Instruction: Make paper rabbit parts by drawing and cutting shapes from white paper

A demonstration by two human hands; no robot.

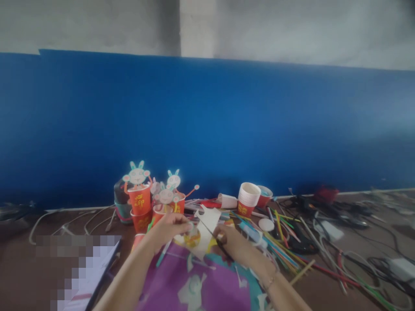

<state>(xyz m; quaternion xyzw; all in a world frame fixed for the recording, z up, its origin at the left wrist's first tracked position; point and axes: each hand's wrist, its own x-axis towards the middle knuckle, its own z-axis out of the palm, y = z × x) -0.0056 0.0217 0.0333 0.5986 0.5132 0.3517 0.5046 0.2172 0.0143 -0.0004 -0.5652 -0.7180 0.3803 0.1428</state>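
Observation:
My right hand (228, 242) is closed on scissors (207, 226), whose blades point up and to the left. They lie across a white paper sheet (209, 217) with a ragged cut edge. To the left, my left hand (170, 229) pinches a small pale piece of paper (190, 226) between thumb and fingers; its outline is blurred. A round yellow item (193, 237), perhaps a tape roll, sits just below those fingertips. Purple paper (227, 285) with white scraps (191, 293) on it spreads under both forearms.
Red paper cups with paper rabbit figures (136, 176) stand back left. Behind the hands are stacked cups (249, 196) and a tipped cup (227, 201). Coloured sticks (283, 255) and tangled cables (363, 259) cover the right side. A blue partition (207, 125) rises behind the table.

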